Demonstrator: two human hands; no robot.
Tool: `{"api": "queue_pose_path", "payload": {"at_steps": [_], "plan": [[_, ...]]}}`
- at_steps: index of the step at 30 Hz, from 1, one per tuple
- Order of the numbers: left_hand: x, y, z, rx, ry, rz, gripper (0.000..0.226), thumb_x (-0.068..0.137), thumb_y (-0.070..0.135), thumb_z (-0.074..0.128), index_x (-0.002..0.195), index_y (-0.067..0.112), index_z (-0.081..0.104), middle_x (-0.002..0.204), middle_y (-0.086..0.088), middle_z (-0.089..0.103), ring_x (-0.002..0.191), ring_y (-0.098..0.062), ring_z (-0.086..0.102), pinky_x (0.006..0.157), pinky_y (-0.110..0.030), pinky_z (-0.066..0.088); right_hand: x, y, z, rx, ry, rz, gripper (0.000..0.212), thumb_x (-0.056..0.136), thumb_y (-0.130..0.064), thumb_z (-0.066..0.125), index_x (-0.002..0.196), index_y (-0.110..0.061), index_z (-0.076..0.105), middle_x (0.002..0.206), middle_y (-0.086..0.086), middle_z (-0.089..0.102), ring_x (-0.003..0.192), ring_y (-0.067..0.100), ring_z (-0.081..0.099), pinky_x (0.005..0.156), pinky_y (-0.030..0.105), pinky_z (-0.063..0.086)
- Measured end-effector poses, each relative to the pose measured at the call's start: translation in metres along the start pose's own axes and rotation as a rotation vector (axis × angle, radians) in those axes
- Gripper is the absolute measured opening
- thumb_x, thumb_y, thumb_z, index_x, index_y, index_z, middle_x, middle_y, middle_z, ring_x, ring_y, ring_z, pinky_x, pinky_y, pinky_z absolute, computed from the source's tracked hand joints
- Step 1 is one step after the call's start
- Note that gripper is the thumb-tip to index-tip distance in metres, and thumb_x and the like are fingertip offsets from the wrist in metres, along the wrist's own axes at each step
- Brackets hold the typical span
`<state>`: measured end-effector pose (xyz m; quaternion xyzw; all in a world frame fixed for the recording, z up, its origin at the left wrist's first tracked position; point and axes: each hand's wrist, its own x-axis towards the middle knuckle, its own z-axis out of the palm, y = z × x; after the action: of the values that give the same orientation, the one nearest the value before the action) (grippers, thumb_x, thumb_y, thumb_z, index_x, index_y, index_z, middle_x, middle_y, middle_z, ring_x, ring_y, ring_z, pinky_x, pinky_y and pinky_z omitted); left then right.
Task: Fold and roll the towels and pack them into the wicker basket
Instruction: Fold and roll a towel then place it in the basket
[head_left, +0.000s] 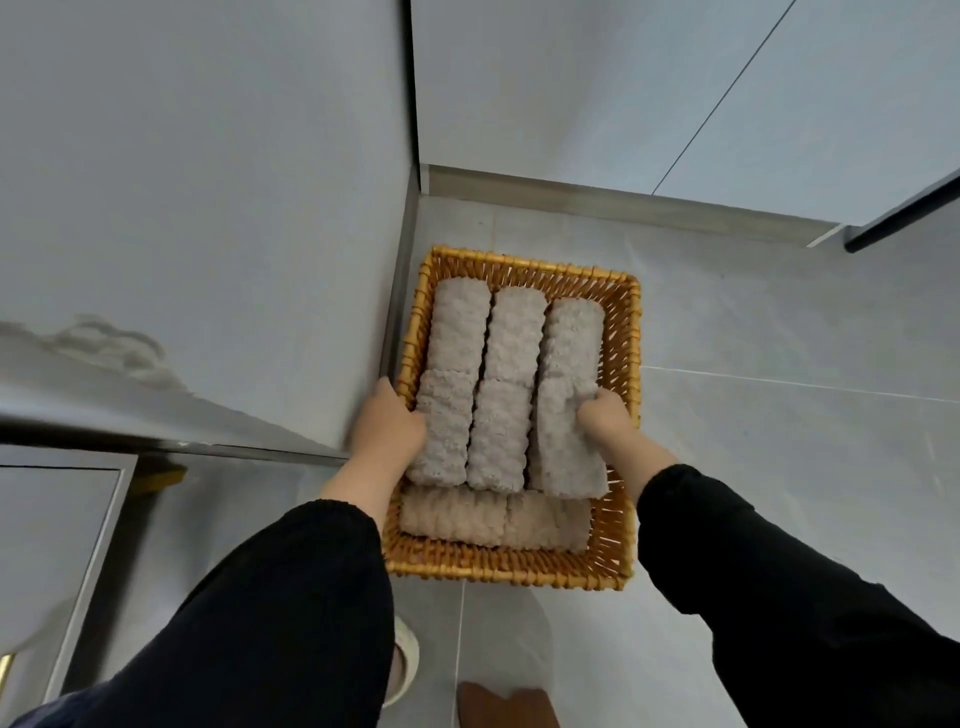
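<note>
Towel (563, 452), 1 of 8 rolls in the basket (618, 525), lies askew at the middle row's right, long axis pointing away from the person. Right hand (605, 421) grips its far end; left hand (387, 431) is against the left roll (444, 426), and I cannot tell how its fingers lie.

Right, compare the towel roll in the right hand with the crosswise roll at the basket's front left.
The held roll is gripped at its far end by the right hand; the front-left roll is untouched. The held roll runs lengthwise in the wicker basket, slightly askew; the front-left roll lies across it. The held roll looks greyer, the front-left roll browner. Both are nubby rolled towels.
</note>
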<state>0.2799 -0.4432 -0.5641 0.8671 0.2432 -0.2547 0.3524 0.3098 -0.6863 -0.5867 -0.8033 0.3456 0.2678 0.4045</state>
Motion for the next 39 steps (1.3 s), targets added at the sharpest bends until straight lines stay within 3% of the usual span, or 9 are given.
{"api": "queue_pose_path", "payload": {"at_steps": [4,8,12,15,19,21,23,35,39], "plan": [[0.008,0.000,0.003,0.189,-0.061,-0.031,0.027,0.092,0.012,0.040,0.114,-0.001,0.049,0.104,-0.015,0.059,0.090,-0.031,0.058,0.068,-0.035,0.046,0.012,0.015,0.016,-0.043,0.016,0.044,0.033,0.099,-0.009,0.040,0.127,0.007,0.050,0.127,0.020,0.054,0.116,0.034,0.051,0.096,0.033,0.039],[0.007,0.000,0.003,0.319,-0.025,-0.029,0.021,0.094,0.010,0.039,0.114,0.006,0.044,0.105,-0.014,0.058,0.088,-0.029,0.056,0.069,-0.037,0.047,0.023,0.025,0.025,-0.062,0.138,-0.002,0.030,0.096,-0.011,0.045,0.122,0.002,0.051,0.125,0.019,0.054,0.119,0.036,0.050,0.101,0.037,0.040],[0.007,-0.006,0.005,0.393,-0.009,0.043,0.018,0.095,0.011,0.038,0.111,0.005,0.043,0.104,-0.015,0.059,0.090,-0.031,0.058,0.068,-0.038,0.046,0.007,0.041,0.037,-0.092,0.381,-0.273,0.033,0.093,0.000,0.036,0.124,-0.007,0.045,0.122,0.010,0.051,0.112,0.023,0.050,0.101,0.032,0.039],[0.006,-0.007,0.005,0.404,0.006,0.088,0.014,0.096,0.011,0.038,0.108,0.005,0.044,0.102,-0.015,0.060,0.088,-0.032,0.059,0.069,-0.038,0.047,-0.008,0.051,0.044,-0.153,0.537,-0.530,0.041,0.092,0.005,0.037,0.130,-0.005,0.047,0.128,0.004,0.047,0.121,0.009,0.041,0.107,0.026,0.033],[0.006,-0.006,0.005,0.379,0.034,0.085,0.014,0.094,0.010,0.041,0.106,0.005,0.046,0.101,-0.014,0.060,0.088,-0.032,0.059,0.069,-0.038,0.048,-0.008,0.072,0.058,-0.542,0.383,-0.731,0.045,0.095,-0.009,0.042,0.139,-0.003,0.041,0.147,0.014,0.038,0.139,0.026,0.030,0.116,0.045,0.025],[0.005,-0.004,0.007,0.374,0.055,0.079,0.014,0.093,0.009,0.042,0.105,0.005,0.047,0.101,-0.014,0.061,0.089,-0.032,0.059,0.068,-0.037,0.047,-0.002,0.080,0.062,-0.717,0.243,-0.673,0.053,0.100,-0.023,0.034,0.149,-0.009,0.024,0.158,0.011,0.015,0.147,0.023,0.008,0.120,0.040,0.004],[0.005,-0.003,0.008,0.369,0.075,0.062,0.014,0.093,0.008,0.041,0.105,0.006,0.047,0.101,-0.014,0.061,0.089,-0.032,0.059,0.067,-0.037,0.046,0.009,0.078,0.061,-0.732,0.201,-0.603,0.056,0.101,-0.028,0.029,0.152,-0.011,0.014,0.160,0.009,0.004,0.148,0.020,-0.001,0.118,0.037,-0.001],[0.033,0.026,-0.002,0.342,0.250,0.052,0.009,0.099,0.012,0.036,0.097,0.010,0.045,0.098,-0.010,0.061,0.076,-0.024,0.050,0.059,-0.034,0.038,0.057,0.027,0.060,-0.728,0.182,-0.596,0.054,0.101,-0.026,0.026,0.151,-0.011,0.014,0.161,0.007,0.002,0.148,0.019,0.001,0.118,0.044,0.006],[0.032,0.023,0.003,0.326,0.230,0.020,0.019,0.100,0.014,0.033,0.111,0.009,0.048,0.106,-0.011,0.061,0.090,-0.029,0.059,0.064,-0.035,0.041,0.054,0.024,0.061,-0.698,0.206,-0.590,0.050,0.101,-0.024,0.026,0.149,-0.010,0.022,0.160,0.009,0.009,0.147,0.021,0.007,0.118,0.048,0.012]]}}
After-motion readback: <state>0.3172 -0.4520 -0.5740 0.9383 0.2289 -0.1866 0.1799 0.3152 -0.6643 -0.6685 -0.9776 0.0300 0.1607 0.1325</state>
